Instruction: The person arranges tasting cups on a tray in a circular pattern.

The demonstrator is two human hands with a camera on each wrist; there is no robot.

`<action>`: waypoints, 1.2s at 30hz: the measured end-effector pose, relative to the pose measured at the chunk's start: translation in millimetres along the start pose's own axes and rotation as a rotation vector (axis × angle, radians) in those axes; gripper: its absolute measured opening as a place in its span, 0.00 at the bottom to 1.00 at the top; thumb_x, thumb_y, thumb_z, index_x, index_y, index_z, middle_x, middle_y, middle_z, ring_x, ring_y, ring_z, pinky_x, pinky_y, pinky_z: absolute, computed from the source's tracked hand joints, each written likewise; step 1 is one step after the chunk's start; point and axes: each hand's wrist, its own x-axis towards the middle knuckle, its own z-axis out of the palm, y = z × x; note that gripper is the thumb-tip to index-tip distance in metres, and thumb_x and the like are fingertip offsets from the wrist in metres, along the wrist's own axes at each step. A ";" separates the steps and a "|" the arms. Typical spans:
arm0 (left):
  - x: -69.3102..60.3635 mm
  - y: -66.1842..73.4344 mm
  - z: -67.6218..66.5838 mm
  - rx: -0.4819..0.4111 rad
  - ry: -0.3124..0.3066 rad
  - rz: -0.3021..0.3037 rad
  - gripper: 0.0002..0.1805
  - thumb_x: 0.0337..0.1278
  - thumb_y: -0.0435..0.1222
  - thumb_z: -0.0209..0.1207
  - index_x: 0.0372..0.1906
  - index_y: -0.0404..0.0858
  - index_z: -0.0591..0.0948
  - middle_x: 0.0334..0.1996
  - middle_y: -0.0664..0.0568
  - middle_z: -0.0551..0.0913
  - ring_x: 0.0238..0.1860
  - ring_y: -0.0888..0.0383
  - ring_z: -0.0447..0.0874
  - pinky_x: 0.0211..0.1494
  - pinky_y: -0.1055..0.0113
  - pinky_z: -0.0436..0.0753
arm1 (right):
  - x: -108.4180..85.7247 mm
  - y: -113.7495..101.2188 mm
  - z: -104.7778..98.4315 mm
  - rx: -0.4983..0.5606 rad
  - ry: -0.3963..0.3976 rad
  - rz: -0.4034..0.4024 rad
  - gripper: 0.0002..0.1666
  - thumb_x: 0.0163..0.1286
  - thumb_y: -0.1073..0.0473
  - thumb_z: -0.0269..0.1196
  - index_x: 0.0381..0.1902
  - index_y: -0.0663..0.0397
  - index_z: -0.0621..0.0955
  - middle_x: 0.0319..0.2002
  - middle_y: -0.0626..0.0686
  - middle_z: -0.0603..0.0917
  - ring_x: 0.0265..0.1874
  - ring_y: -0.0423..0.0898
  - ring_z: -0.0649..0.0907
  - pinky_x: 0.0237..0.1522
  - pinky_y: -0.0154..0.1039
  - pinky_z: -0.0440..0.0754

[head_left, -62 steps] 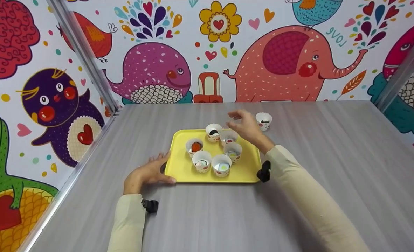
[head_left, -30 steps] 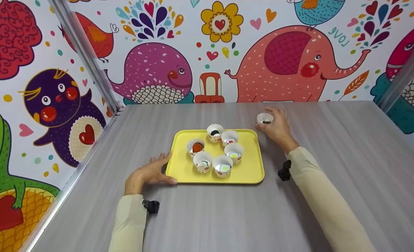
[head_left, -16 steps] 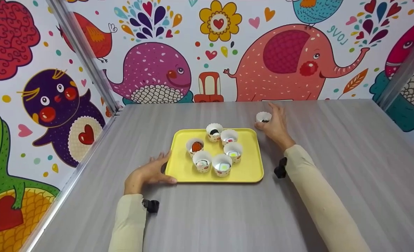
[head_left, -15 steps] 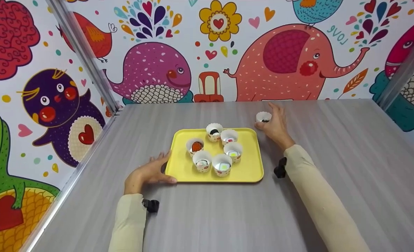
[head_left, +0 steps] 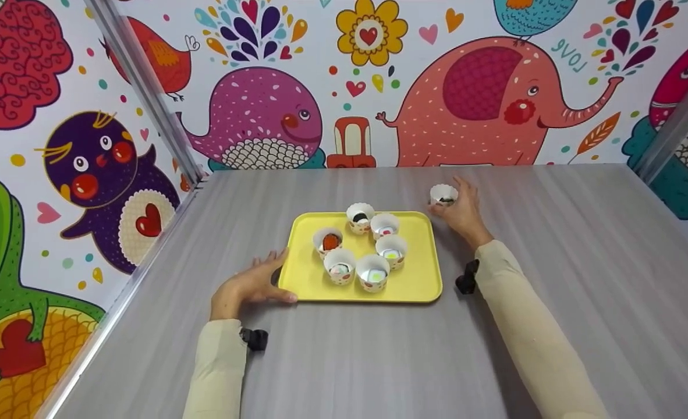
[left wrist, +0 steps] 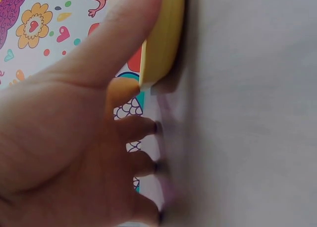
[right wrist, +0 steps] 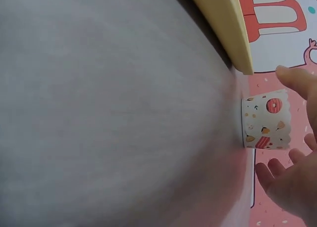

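My left hand (head_left: 251, 285) rests at the left front corner of a yellow tray (head_left: 417, 279). In the left wrist view the thumb (left wrist: 119, 36) lies against the tray's side, and the other fingertips reach down to the table. A paper cup (head_left: 443, 195) with a dark piece inside stands on the table behind the tray's right back corner. My right hand (head_left: 465, 212) is around it, thumb in front and fingers at its right. In the right wrist view a gap shows between this patterned cup (right wrist: 267, 120) and the spread right hand (right wrist: 297, 182).
Several paper cups stand on the tray, each with a small sushi-like piece. One cup (head_left: 327, 243) holds an orange-topped piece, another cup (head_left: 360, 219) a black-banded one. A cartoon-printed wall (head_left: 355, 134) closes the grey table's (head_left: 350, 361) back.
My right hand has gone from above the tray's back cups to the lone cup at the right and stays around it. The left hand keeps its place on the tray's corner.
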 end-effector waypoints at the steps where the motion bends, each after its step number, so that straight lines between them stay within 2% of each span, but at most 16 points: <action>1: 0.0 0.2 0.2 0.000 -0.001 -0.001 0.65 0.47 0.55 0.73 0.82 0.46 0.44 0.81 0.35 0.40 0.79 0.28 0.32 0.76 0.29 0.40 | 0.4 1.0 -0.1 0.002 0.002 0.002 0.56 0.62 0.59 0.71 0.79 0.60 0.52 0.76 0.67 0.54 0.75 0.63 0.59 0.77 0.60 0.58; 8: -0.1 1.0 0.7 -0.004 -0.012 0.006 0.64 0.47 0.54 0.74 0.82 0.46 0.44 0.80 0.34 0.40 0.79 0.27 0.32 0.76 0.29 0.42 | 2.0 7.1 -0.8 0.039 0.023 -0.005 0.50 0.65 0.62 0.68 0.76 0.70 0.54 0.74 0.70 0.59 0.74 0.63 0.63 0.77 0.55 0.61; 12: -0.2 1.6 0.9 -0.015 -0.010 0.006 0.64 0.47 0.54 0.74 0.82 0.46 0.44 0.80 0.34 0.40 0.78 0.27 0.31 0.77 0.31 0.42 | 2.1 7.5 -0.6 0.048 0.019 0.034 0.48 0.66 0.63 0.68 0.75 0.70 0.55 0.72 0.71 0.63 0.72 0.62 0.66 0.76 0.54 0.64; 18: -0.2 1.2 1.7 -0.016 -0.004 0.005 0.65 0.46 0.54 0.74 0.82 0.45 0.44 0.80 0.34 0.40 0.78 0.27 0.32 0.77 0.30 0.42 | 2.5 8.9 0.0 -0.023 0.033 0.080 0.44 0.65 0.63 0.68 0.73 0.69 0.61 0.67 0.69 0.70 0.65 0.60 0.73 0.71 0.52 0.71; 25: 1.4 0.4 2.5 -0.009 0.001 0.000 0.65 0.46 0.54 0.74 0.82 0.46 0.44 0.81 0.35 0.40 0.79 0.28 0.32 0.77 0.30 0.42 | 4.3 7.6 -0.7 -0.073 0.038 0.033 0.42 0.60 0.62 0.72 0.68 0.71 0.67 0.65 0.70 0.74 0.66 0.63 0.73 0.72 0.55 0.69; 31: 1.1 0.2 1.4 -0.017 0.000 0.010 0.65 0.46 0.54 0.74 0.82 0.45 0.44 0.80 0.34 0.40 0.78 0.28 0.32 0.78 0.32 0.42 | 4.7 4.2 -0.6 -0.043 0.034 0.041 0.36 0.64 0.62 0.69 0.66 0.71 0.70 0.64 0.69 0.75 0.66 0.63 0.74 0.72 0.56 0.70; 36: -0.7 0.3 -1.1 -0.019 -0.002 0.019 0.65 0.46 0.54 0.74 0.82 0.44 0.44 0.80 0.33 0.40 0.78 0.27 0.32 0.78 0.33 0.43 | 6.0 -2.6 -0.6 -0.017 0.053 0.016 0.37 0.64 0.61 0.69 0.66 0.73 0.70 0.62 0.70 0.76 0.64 0.62 0.76 0.70 0.56 0.71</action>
